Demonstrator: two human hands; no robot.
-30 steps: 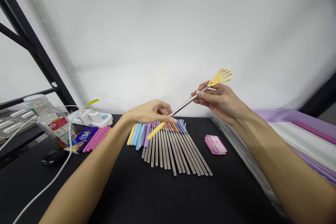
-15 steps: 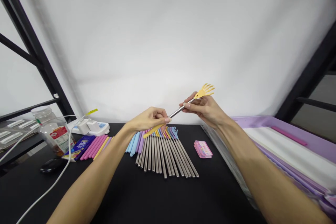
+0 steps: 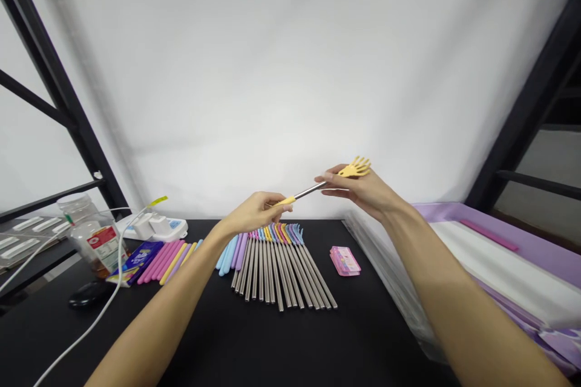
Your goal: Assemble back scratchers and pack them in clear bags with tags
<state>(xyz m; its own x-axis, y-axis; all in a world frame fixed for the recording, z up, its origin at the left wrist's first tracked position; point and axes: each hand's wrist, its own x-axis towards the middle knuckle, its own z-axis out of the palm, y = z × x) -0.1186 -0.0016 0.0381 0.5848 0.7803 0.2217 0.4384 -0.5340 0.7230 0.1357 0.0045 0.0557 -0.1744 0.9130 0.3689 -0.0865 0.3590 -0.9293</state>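
Note:
Between my hands, above the table, is a back scratcher (image 3: 310,190) with a yellow hand-shaped head, a metal rod and a yellow handle. My left hand (image 3: 261,211) is closed round the yellow handle, most of which it hides. Up by the head, my right hand (image 3: 358,190) pinches the rod's upper end between thumb and fingers. Below lies a fanned row of metal rods (image 3: 285,272) with small coloured hand-shaped heads at their far ends. Light blue and purple handles (image 3: 231,254) lie left of them, partly behind my left wrist.
Pink, yellow and purple handles (image 3: 166,260) lie further left, beside a blue packet (image 3: 140,260), a clear jar (image 3: 97,239), a black mouse (image 3: 88,294) and a power strip (image 3: 175,230). Pink cards (image 3: 345,260), clear plastic sleeves (image 3: 385,278) and a purple-edged box (image 3: 440,211) are rightward. A white cable (image 3: 102,314) crosses the left.
The yellow handle has drawn back into my left hand, so less of it shows below. My right hand and the scratcher's head have dropped slightly, and the view has shifted a little.

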